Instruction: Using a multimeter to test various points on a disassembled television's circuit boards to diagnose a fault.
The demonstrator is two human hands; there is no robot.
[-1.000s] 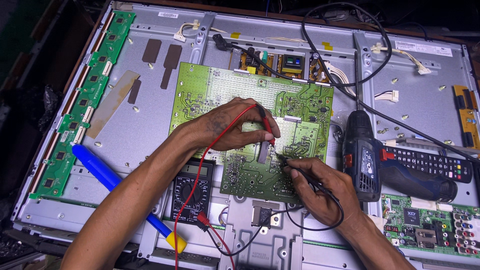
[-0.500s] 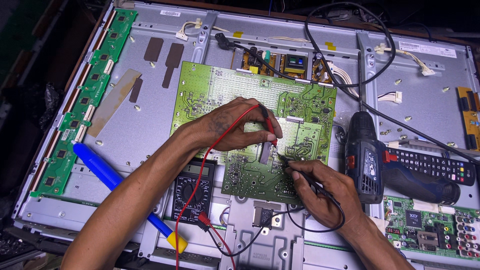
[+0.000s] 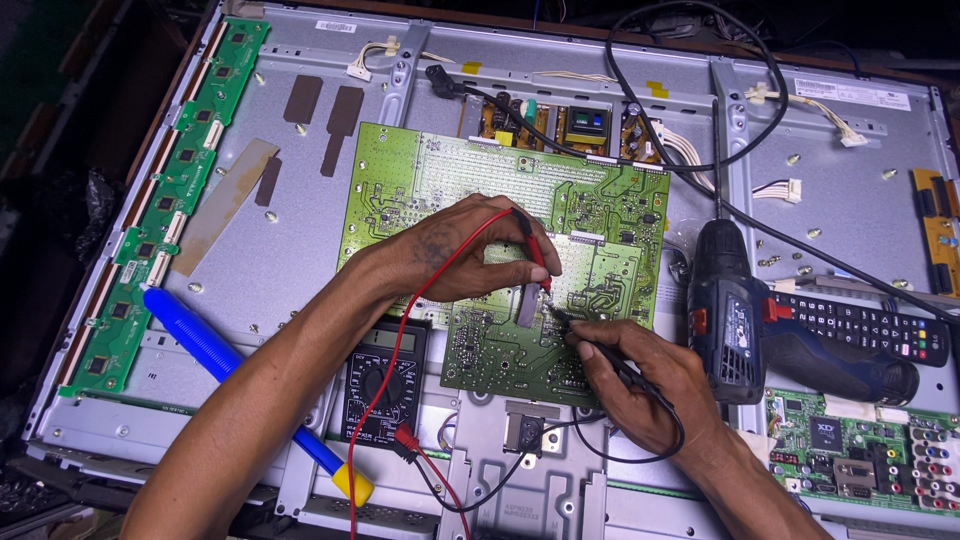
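Your right hand (image 3: 640,385) is closed in a pen-like pinch around the black probe (image 3: 585,328), its tip touching the green circuit board (image 3: 470,180) just ahead of your fingertips. The probe's black lead loops back under that wrist. Just beyond the tip, your left hand (image 3: 455,255) rests on the same board, thumb and forefinger closed on the red probe (image 3: 535,255), which points down at the board close beside the black one; the two tips are near each other but apart. The red lead runs back along your left forearm.

Below your left wrist, partly under the forearm, lies the black multimeter (image 3: 385,385), both leads plugged in at its lower edge. Left of that forearm a blue desoldering pump (image 3: 215,350) with a yellow end lies slantwise on the metal chassis (image 3: 280,270).

To the right of your right hand, just beside it, a blue cordless drill (image 3: 745,335) lies on its side, with a black remote control (image 3: 870,325) beyond it and a small green board with coloured sockets (image 3: 870,450) below.

Farther out, past your left hand, a long narrow green board (image 3: 165,190) runs down the chassis edge.
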